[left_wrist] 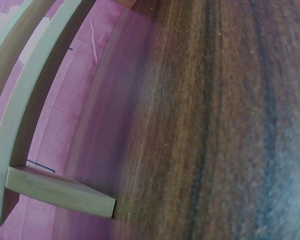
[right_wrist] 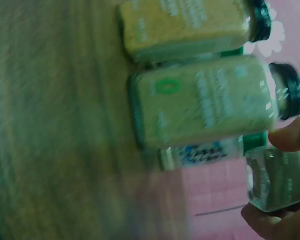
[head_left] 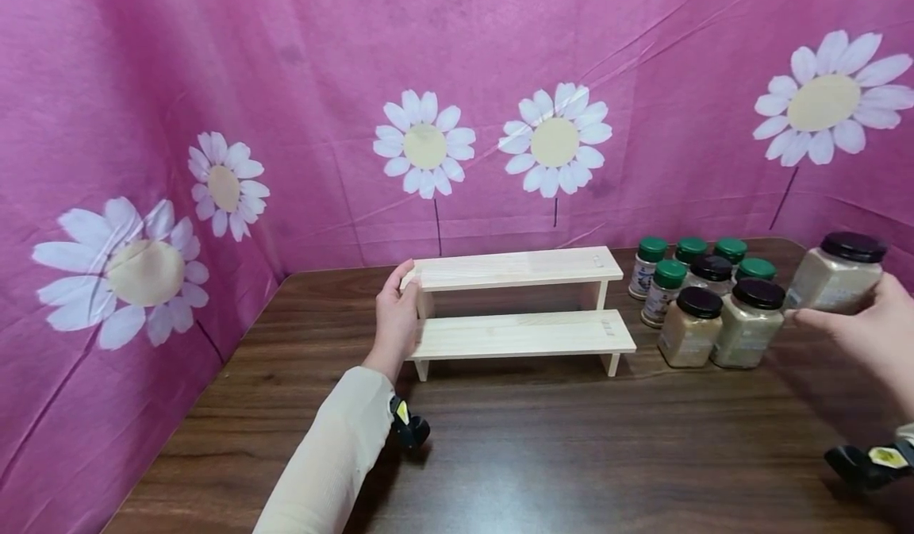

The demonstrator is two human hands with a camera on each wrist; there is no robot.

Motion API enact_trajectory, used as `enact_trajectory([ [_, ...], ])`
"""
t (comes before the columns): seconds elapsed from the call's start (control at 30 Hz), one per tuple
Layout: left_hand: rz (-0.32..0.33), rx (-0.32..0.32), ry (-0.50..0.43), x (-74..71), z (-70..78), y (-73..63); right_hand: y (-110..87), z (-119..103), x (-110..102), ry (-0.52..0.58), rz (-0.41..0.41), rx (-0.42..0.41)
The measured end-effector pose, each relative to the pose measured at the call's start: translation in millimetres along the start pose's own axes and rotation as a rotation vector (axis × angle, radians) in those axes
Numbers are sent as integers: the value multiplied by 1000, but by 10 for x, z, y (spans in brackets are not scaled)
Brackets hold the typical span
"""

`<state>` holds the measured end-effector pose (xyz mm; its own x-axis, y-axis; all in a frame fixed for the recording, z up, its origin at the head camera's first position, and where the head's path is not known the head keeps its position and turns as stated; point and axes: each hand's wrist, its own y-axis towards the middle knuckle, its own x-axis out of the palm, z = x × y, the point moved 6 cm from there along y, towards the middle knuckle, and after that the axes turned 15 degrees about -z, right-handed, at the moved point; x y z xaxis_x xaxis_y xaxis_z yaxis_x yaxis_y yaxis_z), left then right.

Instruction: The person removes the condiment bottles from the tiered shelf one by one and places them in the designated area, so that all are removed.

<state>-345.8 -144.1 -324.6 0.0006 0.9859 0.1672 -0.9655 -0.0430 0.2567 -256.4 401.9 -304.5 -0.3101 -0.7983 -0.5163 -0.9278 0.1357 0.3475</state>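
A two-step wooden shelf (head_left: 521, 336) stands on the table. At its left end, my left hand (head_left: 395, 321) grips the upper step, thumb at the front edge. Part of the shelf's frame and one leg (left_wrist: 60, 192) show in the left wrist view, the hand itself being out of that view. Off to the right, my right hand (head_left: 874, 332) holds a square spice jar (head_left: 835, 280) with a black lid. In the right wrist view, thumb and fingers lie on opposite sides of this held jar (right_wrist: 280, 180).
Between shelf and right hand stand several spice jars: black-lidded ones, including a tan-filled jar (head_left: 689, 334) and a greenish-filled jar (head_left: 748, 332), and smaller green-capped shakers (head_left: 664, 292). Behind the brown wooden table (head_left: 500, 439) hangs a pink daisy-printed cloth (head_left: 321, 161).
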Motion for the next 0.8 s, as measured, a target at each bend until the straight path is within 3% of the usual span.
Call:
enact_trajectory([
  [0.23,3,-9,15,6,-9,-13,-76,154,93,-85,-172,101],
  [0.43,0,6,9,4,5,-20,-55,286,162,-149,-210,59],
  [0.8,-10,-8,30,8,27,-11,-63,380,267,-173,-263,85],
])
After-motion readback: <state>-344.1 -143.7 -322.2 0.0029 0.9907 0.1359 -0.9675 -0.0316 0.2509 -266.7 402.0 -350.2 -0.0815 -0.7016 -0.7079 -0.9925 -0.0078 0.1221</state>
